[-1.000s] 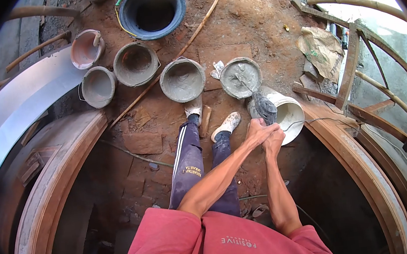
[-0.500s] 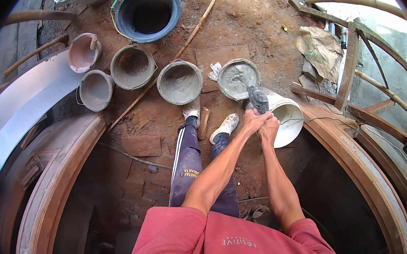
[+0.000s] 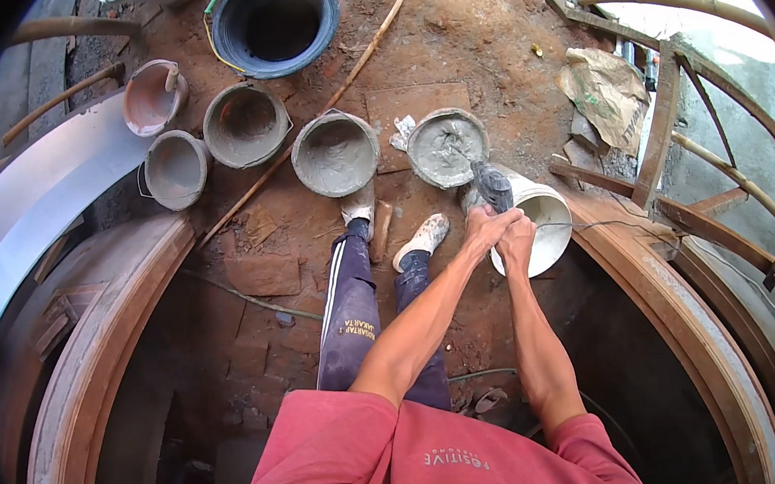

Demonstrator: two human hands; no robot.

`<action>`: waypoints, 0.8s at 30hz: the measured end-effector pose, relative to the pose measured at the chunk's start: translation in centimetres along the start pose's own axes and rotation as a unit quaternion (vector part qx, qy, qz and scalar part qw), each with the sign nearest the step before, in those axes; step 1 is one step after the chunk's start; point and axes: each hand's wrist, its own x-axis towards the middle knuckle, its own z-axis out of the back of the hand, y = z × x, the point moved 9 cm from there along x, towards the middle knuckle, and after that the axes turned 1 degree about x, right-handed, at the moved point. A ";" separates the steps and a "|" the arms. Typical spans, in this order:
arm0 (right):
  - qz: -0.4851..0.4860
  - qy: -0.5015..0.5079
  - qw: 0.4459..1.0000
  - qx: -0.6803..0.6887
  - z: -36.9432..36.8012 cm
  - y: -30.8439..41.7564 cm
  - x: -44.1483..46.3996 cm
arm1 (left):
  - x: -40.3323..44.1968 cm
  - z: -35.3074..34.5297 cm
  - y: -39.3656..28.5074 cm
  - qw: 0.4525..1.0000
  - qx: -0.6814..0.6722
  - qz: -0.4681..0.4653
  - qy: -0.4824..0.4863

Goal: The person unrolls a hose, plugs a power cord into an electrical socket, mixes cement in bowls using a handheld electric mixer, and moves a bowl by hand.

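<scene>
Both my hands are wrapped round a dark electric drill point(image 3: 493, 189), my left hand point(image 3: 484, 230) on its left and my right hand point(image 3: 516, 240) beside it. The drill tilts away from me, and its mixing shaft point(image 3: 463, 151) runs into wet grey mortar point(image 3: 445, 141). That mortar fills much of a round bucket point(image 3: 415, 169); the shaft's lower end is hidden in it. Just right of the drill, a white bucket point(image 3: 553, 242) lies on its side, partly behind my hands. A thin cable point(image 3: 584, 224) trails off to the right.
Left of the mixing bucket stands another mortar bucket point(image 3: 336, 157), then several smaller pails point(image 3: 248, 124). A large dark tub point(image 3: 278, 22) is farther back. A long pole point(image 3: 377, 49) crosses the ground. Wooden frames point(image 3: 701, 351) flank me; a torn paper sack point(image 3: 606, 96) lies right.
The view has shifted slightly, so the buckets appear a little higher and farther left. The drill stays in the mortar, with both hands still around it.
</scene>
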 end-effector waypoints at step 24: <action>-0.007 0.016 1.000 0.012 1.2 -1.1 0.1 | -0.7 -1.6 0.7 0.999 -0.007 0.027 -0.025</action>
